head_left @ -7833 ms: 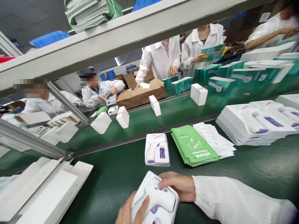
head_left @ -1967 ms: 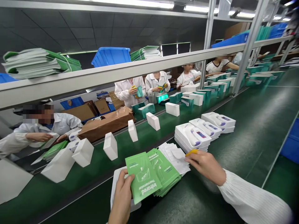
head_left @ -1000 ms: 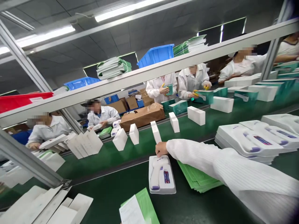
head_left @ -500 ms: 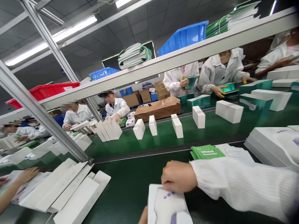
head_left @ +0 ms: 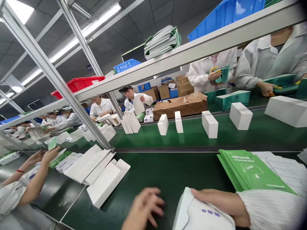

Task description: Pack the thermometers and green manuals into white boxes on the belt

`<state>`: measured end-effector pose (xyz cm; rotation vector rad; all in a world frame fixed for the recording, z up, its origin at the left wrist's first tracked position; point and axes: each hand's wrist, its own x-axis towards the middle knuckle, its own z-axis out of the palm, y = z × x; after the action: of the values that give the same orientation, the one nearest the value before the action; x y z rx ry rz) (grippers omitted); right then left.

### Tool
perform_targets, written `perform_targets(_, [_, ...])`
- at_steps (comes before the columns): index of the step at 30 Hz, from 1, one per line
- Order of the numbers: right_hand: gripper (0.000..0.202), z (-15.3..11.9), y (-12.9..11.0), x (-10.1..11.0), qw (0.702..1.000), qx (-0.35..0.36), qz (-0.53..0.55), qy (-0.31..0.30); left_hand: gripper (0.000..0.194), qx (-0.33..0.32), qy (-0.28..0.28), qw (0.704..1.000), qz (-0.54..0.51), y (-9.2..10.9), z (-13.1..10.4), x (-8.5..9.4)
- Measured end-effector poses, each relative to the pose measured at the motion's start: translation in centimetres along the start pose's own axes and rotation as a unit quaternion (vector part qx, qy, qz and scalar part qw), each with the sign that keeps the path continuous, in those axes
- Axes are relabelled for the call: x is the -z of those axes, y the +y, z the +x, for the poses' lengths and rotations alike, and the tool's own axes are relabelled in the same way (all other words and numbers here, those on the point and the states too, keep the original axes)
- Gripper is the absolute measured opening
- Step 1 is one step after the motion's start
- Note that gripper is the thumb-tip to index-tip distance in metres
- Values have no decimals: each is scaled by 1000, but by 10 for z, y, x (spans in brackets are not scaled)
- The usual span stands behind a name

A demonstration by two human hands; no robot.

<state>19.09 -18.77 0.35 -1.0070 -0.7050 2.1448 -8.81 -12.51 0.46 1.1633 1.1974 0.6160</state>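
One white tray [head_left: 203, 217] with a thermometer in it sits at the bottom edge of the view, at about 6 o'clock, partly cut off by the frame. The right hand [head_left: 223, 203] lies over its top right corner, fingers curled along the edge, its grip closed on the tray. The left hand [head_left: 142, 207], blurred, hovers just to the tray's 9 o'clock with fingers spread and grip released, holding nothing.

At the tray's 2 o'clock lies one fanned stack of green leaflets [head_left: 249, 171], with white paper sheets [head_left: 285, 169] just beyond it. At 10 o'clock a pile of flat white cartons [head_left: 98, 169] rests near the counter [head_left: 172, 169] edge; the dark green counter between pile and leaflets is bare.

Past the dividing rail, at 12 o'clock, four small white boxes [head_left: 209, 124] stand well apart on the belt, a fifth larger one at the right edge. A co-worker's hand [head_left: 49, 155] reaches in at the far left.
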Motion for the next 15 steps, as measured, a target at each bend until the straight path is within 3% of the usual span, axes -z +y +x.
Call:
perform_targets(1, [45, -1, 2, 0, 1000, -12, 26, 12, 43, -94, 97, 968, 209, 10, 9, 26])
perform_targets(2, [46, -2, 2, 0, 998, -18, 53, 10, 46, -144, 234, 873, 403, 18, 17, 52])
perform_targets(3, [47, -3, 1, 0, 997, -19, 77, 2, 49, -138, 302, 830, 449, 24, 24, 75])
perform_targets(5, [51, -6, -3, -2, 992, -11, 124, -19, 56, -125, 349, 782, 501, 26, 30, 106])
perform_targets(6, [53, -6, -6, -4, 989, -1, 144, -24, 57, -119, 346, 779, 509, 24, 30, 113])
perform_targets(8, [49, -5, -13, -8, 984, 39, 171, -9, 60, -120, 313, 759, 558, 14, 23, 110])
perform_targets(12, [29, 7, -25, -11, 967, 143, 170, 123, 64, -116, 188, 699, 680, 2, 2, 80])
perform_targets(13, [26, 13, -26, -10, 960, 165, 167, 153, 65, -109, 159, 696, 692, 4, -2, 76])
perform_targets(15, [24, 24, -26, -8, 949, 199, 152, 190, 73, -78, 110, 718, 683, 9, -8, 72])
